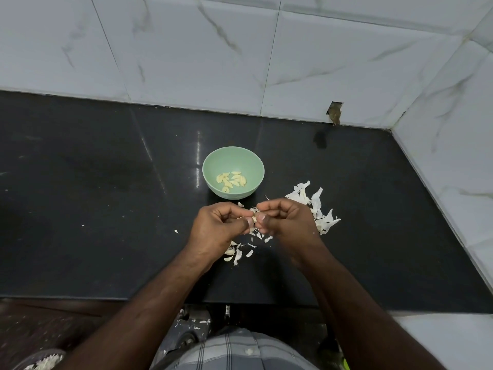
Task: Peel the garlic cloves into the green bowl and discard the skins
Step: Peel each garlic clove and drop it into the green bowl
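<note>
White marble-veined wall tiles (186,49) back my black counter (93,196). The green bowl (233,156) sits at the centre holding peeled cloves (231,179); skins (320,209) lie scattered to its near right. My left hand (216,228) and right hand (288,222) pinch one garlic clove (254,218) between them, just near of the bowl.

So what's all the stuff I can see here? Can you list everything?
bowl: one, green, middle of the counter, beyond the hands
peeled cloves: about a dozen, pale yellow, inside the bowl
skins: many, white, scattered on the counter right of and under the hands
clove: one, pale, pinched between both hands
counter: one, black, shiny
wall: white marbled tiles, behind and to the right
hole: one, brown, bottom edge of the back wall
shirt: one, grey checked, bottom of view
left hand: one, pinches the clove
right hand: one, pinches the clove
</note>
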